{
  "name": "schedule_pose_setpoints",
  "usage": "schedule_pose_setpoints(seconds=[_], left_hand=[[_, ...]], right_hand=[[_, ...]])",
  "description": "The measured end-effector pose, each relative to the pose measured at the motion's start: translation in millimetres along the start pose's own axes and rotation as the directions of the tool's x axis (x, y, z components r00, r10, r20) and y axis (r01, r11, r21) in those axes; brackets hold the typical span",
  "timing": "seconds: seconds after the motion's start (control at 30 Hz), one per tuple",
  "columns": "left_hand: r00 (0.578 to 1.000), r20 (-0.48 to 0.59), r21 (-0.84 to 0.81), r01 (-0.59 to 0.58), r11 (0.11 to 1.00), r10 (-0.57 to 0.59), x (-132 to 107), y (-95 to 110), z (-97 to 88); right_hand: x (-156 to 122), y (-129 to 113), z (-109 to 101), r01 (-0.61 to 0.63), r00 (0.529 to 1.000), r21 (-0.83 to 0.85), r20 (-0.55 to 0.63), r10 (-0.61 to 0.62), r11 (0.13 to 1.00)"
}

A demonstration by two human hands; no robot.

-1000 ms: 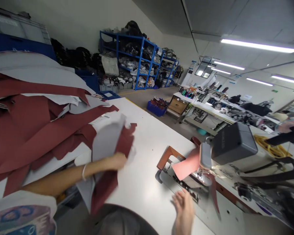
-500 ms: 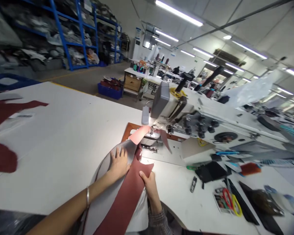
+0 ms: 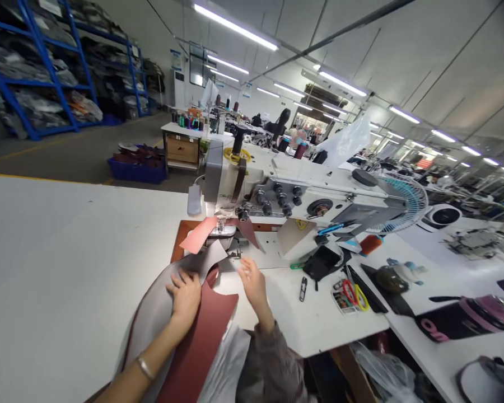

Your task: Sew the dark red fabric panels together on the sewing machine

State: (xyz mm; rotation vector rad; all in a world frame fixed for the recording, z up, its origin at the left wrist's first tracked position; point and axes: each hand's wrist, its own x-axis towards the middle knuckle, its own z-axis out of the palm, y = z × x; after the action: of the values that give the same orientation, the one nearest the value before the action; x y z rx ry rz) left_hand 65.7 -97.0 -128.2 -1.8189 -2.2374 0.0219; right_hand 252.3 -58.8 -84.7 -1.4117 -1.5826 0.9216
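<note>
A long maroon leather strip (image 3: pixel 197 347) lies joined with a grey backing sheet (image 3: pixel 151 319), running from my body up to the sewing machine's foot (image 3: pixel 220 226). A lit pinkish-red leather flap (image 3: pixel 197 234) sticks out left of the foot, and a darker flap (image 3: pixel 246 230) sticks out right. My left hand (image 3: pixel 183 296) presses flat on the grey sheet, fingers spread. My right hand (image 3: pixel 252 282) is lifted just right of the strip, fingers apart, touching nothing I can see.
A white work table (image 3: pixel 67 263) runs left. Right of the machine lie a black pouch (image 3: pixel 321 263), thread snips (image 3: pixel 303 289) and red-and-yellow handled scissors (image 3: pixel 350 294). A desk fan (image 3: pixel 399 201) stands behind. A blue crate (image 3: pixel 136 170) sits on the floor beyond the table.
The view has swung right. My right hand has come off the maroon strip and its fingers have opened. My left hand stays on the grey sheet.
</note>
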Motion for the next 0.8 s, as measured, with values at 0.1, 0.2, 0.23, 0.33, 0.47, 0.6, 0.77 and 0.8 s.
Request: schedule_pose_setpoints(seconds=[0.1, 0.2, 0.23, 0.33, 0.47, 0.6, 0.77, 0.8], left_hand=[[0.998, -0.059, 0.041, -0.014, 0.999, 0.016, -3, 1, 6.5], [0.995, -0.088, 0.083, -0.037, 0.996, 0.044, -9, 1, 12.3], [0.994, -0.093, 0.09, -0.046, 0.995, 0.054, -11, 1, 13.8], [0.992, -0.097, 0.085, -0.067, 0.994, 0.075, -15, 3, 15.6], [0.995, -0.081, 0.048, -0.061, 0.997, 0.065, -16, 6, 14.6], [0.997, -0.065, 0.01, -0.042, 0.999, 0.042, -14, 7, 13.9], [0.999, -0.043, -0.056, -0.027, 0.998, 0.024, -14, 6, 9.7], [0.999, -0.039, -0.069, -0.029, 0.997, 0.026, -14, 6, 8.7]], right_hand=[[65, -36, -7, 0.182, 0.98, -0.167, 0.106, -0.166, 0.969], [119, -59, -6, 0.302, 0.937, -0.255, 0.257, -0.237, 0.918], [131, -62, -6, 0.342, 0.916, -0.24, 0.303, -0.264, 0.909], [152, -54, -9, 0.441, 0.849, -0.127, 0.38, -0.367, 0.888], [157, -29, -11, 0.331, 0.87, 0.123, 0.345, -0.353, 0.936], [156, -13, -5, 0.227, 0.887, 0.276, 0.338, -0.315, 0.934], [140, -13, -12, 0.266, 0.941, 0.12, 0.183, -0.285, 0.956], [135, -14, -17, 0.248, 0.953, 0.119, 0.147, -0.264, 0.961]])
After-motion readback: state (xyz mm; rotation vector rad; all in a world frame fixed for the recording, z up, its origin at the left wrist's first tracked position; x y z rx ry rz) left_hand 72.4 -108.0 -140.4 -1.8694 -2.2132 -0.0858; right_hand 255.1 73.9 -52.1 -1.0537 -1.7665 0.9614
